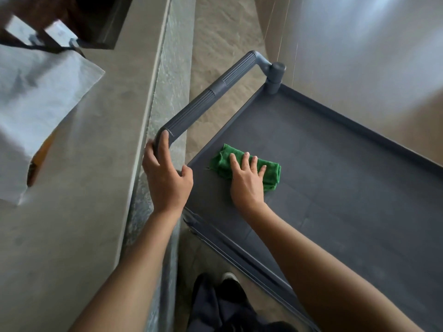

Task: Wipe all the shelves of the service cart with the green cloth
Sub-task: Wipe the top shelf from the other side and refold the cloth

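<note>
The green cloth [221,161], folded into a thick pad, lies on the top shelf [335,176] of the service cart [359,125], near the handle end and a little in from the near rim. The right hand [247,188] presses on it from above, its fingers [245,160] straight and slightly spread across the fold, palm down, so the cloth is pushed rather than gripped. The left hand [167,178] grips the bend of the grey handle [206,99], fingers curled over the bar and thumb round the near side. This steadies the cart.

Judging from this, the step in hand is wiping the top shelf, and most of that surface lies ahead of the cloth. To do it well, the flat palm should bear down evenly and the pad should travel in long overlapping passes from the handle end toward the far end. It should run right into the raised rim and the corners by the post (dirt tends to gather there). If the spread fingers cover most of the pad, it should not bunch or unfold. The left hand's grip matters, since a hard push could roll the cart away. The lower shelves are mostly hidden under the top one and, by my reading, are yet to be wiped.

To the left runs a grey counter [84,188] carrying a pale bag [36,97].
</note>
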A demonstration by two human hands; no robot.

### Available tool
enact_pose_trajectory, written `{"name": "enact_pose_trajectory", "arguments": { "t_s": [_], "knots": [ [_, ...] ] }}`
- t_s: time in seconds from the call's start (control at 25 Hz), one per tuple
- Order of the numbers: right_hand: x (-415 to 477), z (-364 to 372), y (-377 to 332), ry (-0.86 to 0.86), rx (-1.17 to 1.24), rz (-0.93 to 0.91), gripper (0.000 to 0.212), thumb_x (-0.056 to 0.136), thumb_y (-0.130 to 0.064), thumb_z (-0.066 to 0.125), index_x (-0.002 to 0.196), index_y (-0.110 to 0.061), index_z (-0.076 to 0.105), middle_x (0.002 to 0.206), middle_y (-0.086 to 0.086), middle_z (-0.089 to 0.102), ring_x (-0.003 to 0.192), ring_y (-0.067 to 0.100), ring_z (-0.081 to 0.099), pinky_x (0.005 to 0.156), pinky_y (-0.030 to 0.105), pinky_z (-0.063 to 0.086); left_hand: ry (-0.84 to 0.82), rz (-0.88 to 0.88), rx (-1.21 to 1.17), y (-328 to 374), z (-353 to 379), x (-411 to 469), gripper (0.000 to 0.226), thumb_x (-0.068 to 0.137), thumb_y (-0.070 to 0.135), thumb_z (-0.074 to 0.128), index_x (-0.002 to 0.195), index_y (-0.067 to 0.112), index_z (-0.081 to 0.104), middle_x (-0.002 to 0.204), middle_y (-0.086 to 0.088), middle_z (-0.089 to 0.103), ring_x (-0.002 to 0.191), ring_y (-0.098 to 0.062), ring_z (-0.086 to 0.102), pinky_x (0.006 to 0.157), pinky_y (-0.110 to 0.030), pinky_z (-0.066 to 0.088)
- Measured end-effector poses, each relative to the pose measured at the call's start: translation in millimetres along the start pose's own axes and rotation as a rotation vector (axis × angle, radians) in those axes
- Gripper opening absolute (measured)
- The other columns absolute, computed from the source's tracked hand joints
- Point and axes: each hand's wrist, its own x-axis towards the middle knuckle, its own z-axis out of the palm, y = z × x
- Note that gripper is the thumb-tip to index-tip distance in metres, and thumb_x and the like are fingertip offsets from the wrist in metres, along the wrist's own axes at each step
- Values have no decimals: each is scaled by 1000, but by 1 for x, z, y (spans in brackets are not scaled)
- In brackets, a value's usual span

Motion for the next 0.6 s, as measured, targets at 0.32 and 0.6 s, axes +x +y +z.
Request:
{"name": "enact_pose_trajectory", "arguments": {
  "t_s": [0.32, 0.6],
  "knots": [
    [-61, 14, -42, -145, -59, -297, 65, 97, -21, 43, 151, -19, 9, 154, 28, 4, 141, 49, 0, 110, 66, 1, -63, -9, 135, -3, 2, 2, 61, 70, -1, 57, 128, 19, 61, 143, -27, 33, 127, -43, 38, 103, -47, 40],
    [-38, 11, -18, -117, -137, -410, 65, 97, -18, 44, 152, -23, 10, 156, 23, 1, 143, 44, 1, 111, 64, 6, -37, 10, 131, -3, 2, -1, 51, 70, -2, 55, 119, 10, 67, 143, -28, 34, 129, -44, 38, 107, -48, 37]
  ]
}}
